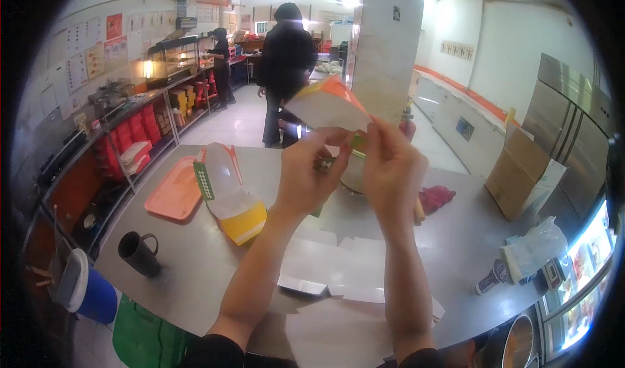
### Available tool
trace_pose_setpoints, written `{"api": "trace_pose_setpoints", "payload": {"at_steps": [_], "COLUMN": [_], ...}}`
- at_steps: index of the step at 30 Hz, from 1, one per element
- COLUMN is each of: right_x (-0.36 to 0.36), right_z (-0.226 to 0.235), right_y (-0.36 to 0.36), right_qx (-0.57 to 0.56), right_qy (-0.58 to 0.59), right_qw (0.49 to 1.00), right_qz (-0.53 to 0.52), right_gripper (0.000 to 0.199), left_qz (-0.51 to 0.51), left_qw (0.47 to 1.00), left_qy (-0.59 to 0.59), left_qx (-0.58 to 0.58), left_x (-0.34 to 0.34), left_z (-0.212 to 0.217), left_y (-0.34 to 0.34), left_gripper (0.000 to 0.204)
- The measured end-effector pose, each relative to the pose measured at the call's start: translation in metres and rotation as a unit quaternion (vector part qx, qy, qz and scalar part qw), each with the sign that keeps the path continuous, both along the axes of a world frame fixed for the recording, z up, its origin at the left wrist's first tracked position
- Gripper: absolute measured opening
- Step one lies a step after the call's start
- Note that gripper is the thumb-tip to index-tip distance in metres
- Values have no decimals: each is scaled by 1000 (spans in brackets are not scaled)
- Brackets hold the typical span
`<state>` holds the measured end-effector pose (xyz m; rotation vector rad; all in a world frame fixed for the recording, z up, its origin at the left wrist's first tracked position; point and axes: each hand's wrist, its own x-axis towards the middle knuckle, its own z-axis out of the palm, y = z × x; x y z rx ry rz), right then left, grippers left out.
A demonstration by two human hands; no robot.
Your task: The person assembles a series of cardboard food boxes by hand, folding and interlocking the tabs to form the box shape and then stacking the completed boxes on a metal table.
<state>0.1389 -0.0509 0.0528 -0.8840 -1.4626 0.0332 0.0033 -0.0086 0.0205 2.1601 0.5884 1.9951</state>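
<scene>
Both my hands are raised over the middle of the table, gripping a paperboard food carton (331, 109) with a white inside and orange and yellow edges. My left hand (307, 172) pinches its lower part with thumb and fingers. At its right corner, the fingertips of my right hand (394, 169) are pressed together on the board. To the left of my left arm stands a partly folded carton (242, 223) in yellow, green and orange. Flat white carton blanks (355, 264) lie between and below my forearms, the nearest partly covered by them.
Left on the steel table (195, 270) are an orange tray (174, 189) and a dark mug (138, 253). At the right are a red cloth (437, 199), cardboard box (517, 169), plastic bag (537, 247) and cup (493, 277). A person in black (286, 62) stands beyond; another is farther left.
</scene>
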Motion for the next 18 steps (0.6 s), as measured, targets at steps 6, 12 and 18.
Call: {"api": "trace_pose_setpoints", "payload": {"at_steps": [6,12,18], "right_x": [4,8,13], "right_z": [2,5,9], "right_y": [-1,-5,-6], "right_qx": [87,11,-28], "right_qy": [-91,-48,-49], "right_qw": [991,998,997], "right_qz": [-40,35,59], "right_gripper": [12,13,14], "left_qz": [-117,-207,-223], "left_qw": [976,958,949], "left_qy": [-99,-75,-114], "left_qx": [-154,-183,-191], "left_x": [-8,-20,-17], "left_z": [-5,1,5], "left_y": [3,4,-3], "left_gripper": [24,26,21]}}
